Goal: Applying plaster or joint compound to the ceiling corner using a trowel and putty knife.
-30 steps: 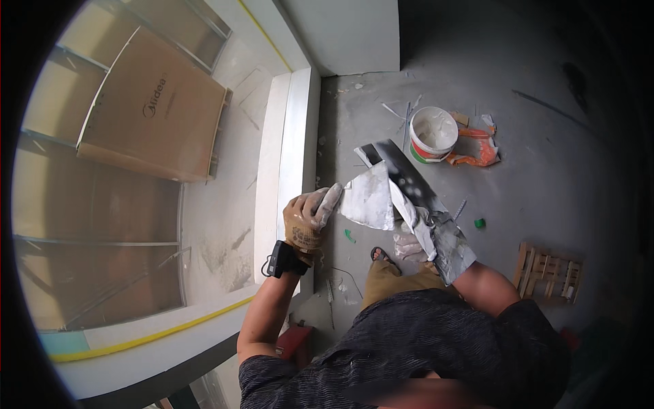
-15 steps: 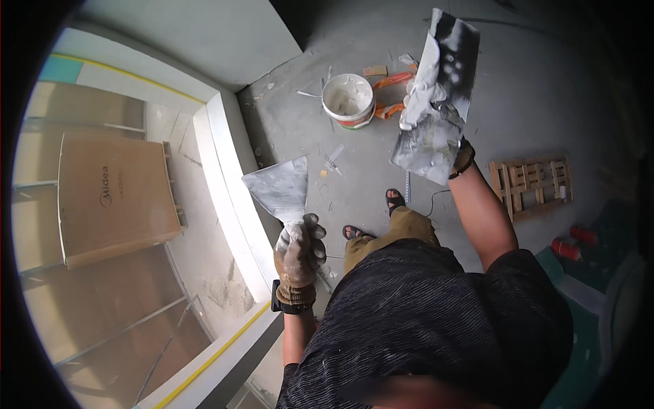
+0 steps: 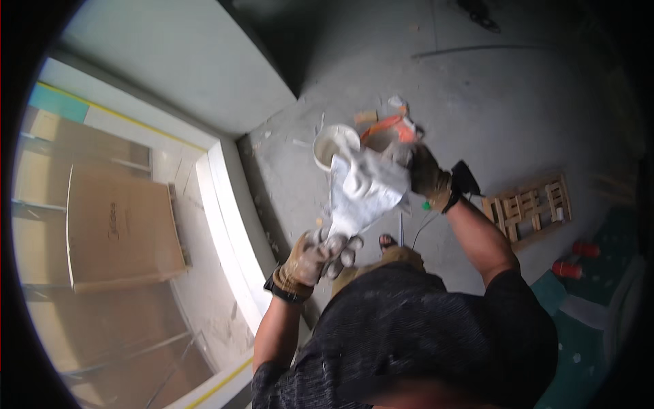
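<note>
Between the hands, a plaster-coated trowel (image 3: 364, 191) is gripped by the left hand (image 3: 317, 255) below and right hand (image 3: 426, 174) above, beside a bucket (image 3: 334, 144).

1. You stood on a grey concrete floor (image 3: 545, 102), dusty and flecked with plaster.
2. A white bucket (image 3: 334, 144) sat on it, with orange-and-white debris (image 3: 390, 126) just beside.
3. A small wooden pallet (image 3: 528, 208) lay to your right.
4. Two red objects (image 3: 575, 259) rested near a teal sheet (image 3: 599, 320).
</note>
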A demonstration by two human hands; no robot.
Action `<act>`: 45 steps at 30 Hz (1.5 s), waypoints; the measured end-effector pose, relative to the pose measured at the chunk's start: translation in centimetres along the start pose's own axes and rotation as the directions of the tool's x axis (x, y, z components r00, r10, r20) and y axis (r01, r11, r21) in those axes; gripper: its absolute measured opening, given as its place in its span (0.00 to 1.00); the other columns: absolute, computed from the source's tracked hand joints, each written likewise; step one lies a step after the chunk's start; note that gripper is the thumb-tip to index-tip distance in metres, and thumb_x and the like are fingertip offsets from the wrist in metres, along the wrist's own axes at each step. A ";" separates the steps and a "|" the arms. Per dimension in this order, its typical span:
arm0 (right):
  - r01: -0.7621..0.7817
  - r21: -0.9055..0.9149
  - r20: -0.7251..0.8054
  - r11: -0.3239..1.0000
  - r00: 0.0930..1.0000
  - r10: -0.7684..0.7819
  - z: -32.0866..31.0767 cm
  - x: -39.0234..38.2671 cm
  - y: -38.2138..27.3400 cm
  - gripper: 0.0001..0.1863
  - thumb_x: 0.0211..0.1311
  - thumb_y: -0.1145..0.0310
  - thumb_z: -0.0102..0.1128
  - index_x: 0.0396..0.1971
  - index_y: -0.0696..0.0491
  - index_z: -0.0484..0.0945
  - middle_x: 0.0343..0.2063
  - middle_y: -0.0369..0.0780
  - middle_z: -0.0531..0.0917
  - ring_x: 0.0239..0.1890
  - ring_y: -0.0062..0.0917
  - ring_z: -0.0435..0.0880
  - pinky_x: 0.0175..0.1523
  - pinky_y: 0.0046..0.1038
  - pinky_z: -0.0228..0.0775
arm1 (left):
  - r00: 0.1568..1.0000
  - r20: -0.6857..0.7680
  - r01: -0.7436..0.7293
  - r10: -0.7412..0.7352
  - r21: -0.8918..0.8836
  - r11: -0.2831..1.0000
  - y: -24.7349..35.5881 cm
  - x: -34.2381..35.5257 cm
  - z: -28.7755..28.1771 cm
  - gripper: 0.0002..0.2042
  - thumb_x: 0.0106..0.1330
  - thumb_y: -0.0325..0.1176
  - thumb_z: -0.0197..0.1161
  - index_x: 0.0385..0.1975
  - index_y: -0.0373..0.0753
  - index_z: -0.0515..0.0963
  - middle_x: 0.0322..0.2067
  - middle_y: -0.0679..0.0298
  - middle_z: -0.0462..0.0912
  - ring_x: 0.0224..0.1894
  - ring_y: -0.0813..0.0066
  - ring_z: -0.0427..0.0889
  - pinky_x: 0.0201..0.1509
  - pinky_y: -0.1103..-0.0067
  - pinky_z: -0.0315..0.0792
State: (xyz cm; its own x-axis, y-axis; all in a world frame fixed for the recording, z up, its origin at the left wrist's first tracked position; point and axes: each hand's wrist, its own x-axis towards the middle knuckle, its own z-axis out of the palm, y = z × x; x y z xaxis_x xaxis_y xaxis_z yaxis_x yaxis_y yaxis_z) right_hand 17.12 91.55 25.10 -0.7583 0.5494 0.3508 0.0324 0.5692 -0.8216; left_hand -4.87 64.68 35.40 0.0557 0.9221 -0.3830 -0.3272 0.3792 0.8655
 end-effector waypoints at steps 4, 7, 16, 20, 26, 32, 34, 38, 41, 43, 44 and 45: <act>-0.163 -0.240 0.228 0.957 0.949 0.219 -1.0 -2.4 -4.1 0.14 0.52 0.57 0.71 0.29 0.53 0.83 0.24 0.42 0.84 0.29 0.34 0.85 0.39 0.36 0.76 | 0.994 -0.050 0.094 -0.100 -0.110 0.989 1.7 -2.0 -2.2 0.24 0.66 0.49 0.70 0.40 0.27 0.82 0.25 0.59 0.86 0.12 0.82 0.72 0.15 0.85 0.62; -0.407 -0.319 0.223 0.856 0.846 0.485 0.1 -3.6 -1.6 0.15 0.58 0.56 0.70 0.36 0.53 0.86 0.30 0.46 0.87 0.35 0.38 0.89 0.44 0.35 0.79 | 0.999 0.004 -0.034 0.035 -0.042 0.999 3.3 -0.2 -4.3 0.23 0.67 0.48 0.69 0.41 0.27 0.82 0.27 0.59 0.86 0.13 0.83 0.72 0.17 0.86 0.62; -0.148 0.978 0.059 0.147 0.873 0.484 5.1 9.6 -1.2 0.23 0.77 0.55 0.52 0.60 0.55 0.77 0.48 0.39 0.86 0.47 0.24 0.88 0.53 0.34 0.84 | 0.883 0.376 0.204 -0.279 0.228 0.952 3.0 7.6 -11.6 0.15 0.69 0.39 0.66 0.45 0.32 0.82 0.34 0.66 0.86 0.27 0.85 0.79 0.28 0.89 0.69; -0.323 -0.241 -0.337 0.915 0.912 0.233 10.3 8.2 -2.4 0.13 0.63 0.57 0.67 0.38 0.51 0.82 0.33 0.44 0.86 0.35 0.37 0.87 0.43 0.31 0.79 | 0.877 0.453 0.201 -0.161 -0.040 0.979 5.0 7.7 -16.0 0.11 0.69 0.34 0.62 0.42 0.31 0.80 0.31 0.62 0.84 0.24 0.84 0.75 0.25 0.87 0.67; -0.472 -0.513 -0.226 0.717 0.880 0.418 15.3 1.9 -2.3 0.11 0.57 0.61 0.70 0.33 0.53 0.83 0.25 0.44 0.86 0.27 0.36 0.87 0.37 0.34 0.78 | 0.965 0.261 0.026 0.009 -0.130 0.991 10.4 7.1 -25.6 0.20 0.57 0.38 0.64 0.46 0.31 0.79 0.30 0.59 0.83 0.19 0.80 0.75 0.19 0.84 0.65; -0.736 -0.115 -0.429 0.667 0.643 0.635 20.5 2.1 -0.9 0.14 0.58 0.60 0.70 0.32 0.56 0.81 0.26 0.45 0.86 0.27 0.35 0.84 0.37 0.36 0.77 | 0.995 -0.044 0.086 -0.086 -0.016 0.996 10.3 8.1 -29.4 0.18 0.71 0.42 0.60 0.50 0.34 0.80 0.32 0.63 0.84 0.19 0.81 0.75 0.20 0.83 0.68; -0.728 -0.161 -0.403 0.666 0.664 0.629 21.3 4.3 -2.6 0.15 0.56 0.60 0.71 0.33 0.57 0.81 0.26 0.47 0.85 0.29 0.42 0.85 0.39 0.38 0.77 | 0.978 -0.126 0.172 -0.169 0.012 0.985 8.9 9.0 -30.5 0.17 0.73 0.39 0.57 0.54 0.35 0.80 0.33 0.66 0.84 0.21 0.81 0.76 0.22 0.83 0.69; -0.587 -0.230 -0.350 0.776 0.794 0.497 23.5 6.9 -6.2 0.18 0.57 0.59 0.71 0.35 0.59 0.80 0.28 0.50 0.86 0.32 0.48 0.86 0.41 0.40 0.79 | 0.950 -0.197 0.248 -0.240 0.017 0.969 6.5 7.7 -31.4 0.16 0.73 0.36 0.59 0.54 0.35 0.81 0.33 0.67 0.85 0.22 0.83 0.77 0.23 0.85 0.70; -0.666 -0.204 -0.276 0.717 0.742 0.611 21.7 10.6 -5.3 0.20 0.58 0.55 0.72 0.34 0.59 0.80 0.30 0.51 0.86 0.34 0.46 0.87 0.39 0.38 0.78 | 0.958 -0.210 0.210 -0.197 0.039 0.977 8.1 11.3 -30.6 0.14 0.70 0.34 0.63 0.52 0.35 0.82 0.33 0.67 0.86 0.23 0.84 0.77 0.24 0.86 0.71; -0.693 -0.155 -0.204 0.704 0.720 0.663 20.9 12.4 -5.1 0.21 0.58 0.55 0.72 0.34 0.59 0.79 0.31 0.52 0.86 0.35 0.48 0.86 0.41 0.39 0.79 | 0.924 -0.282 0.287 -0.260 0.059 0.956 8.4 12.8 -29.0 0.12 0.67 0.33 0.66 0.46 0.35 0.81 0.31 0.66 0.86 0.22 0.82 0.78 0.24 0.83 0.72; -0.651 -0.231 -0.174 0.723 0.759 0.627 20.9 12.9 -4.3 0.21 0.57 0.54 0.72 0.36 0.59 0.80 0.31 0.52 0.86 0.35 0.49 0.86 0.42 0.40 0.79 | 0.915 -0.298 0.308 -0.271 0.086 0.947 7.8 13.7 -29.1 0.11 0.66 0.33 0.66 0.45 0.35 0.81 0.31 0.65 0.86 0.22 0.81 0.79 0.25 0.83 0.73; -0.603 -0.304 -0.146 0.738 0.794 0.590 20.8 13.5 -3.6 0.22 0.57 0.54 0.72 0.38 0.58 0.80 0.31 0.52 0.86 0.36 0.49 0.86 0.43 0.41 0.79 | 0.908 -0.308 0.330 -0.282 0.115 0.937 7.2 14.7 -29.1 0.11 0.65 0.33 0.67 0.44 0.35 0.81 0.30 0.65 0.86 0.23 0.80 0.79 0.25 0.82 0.74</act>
State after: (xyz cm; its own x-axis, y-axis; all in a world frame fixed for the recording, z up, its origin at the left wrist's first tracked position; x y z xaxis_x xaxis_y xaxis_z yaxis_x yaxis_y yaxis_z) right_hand -6.75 84.25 23.43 -0.4884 0.8613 -0.1402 0.6790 0.2742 -0.6811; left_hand -33.88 78.68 26.57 -0.1477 0.7068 -0.6918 -0.1792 0.6688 0.7215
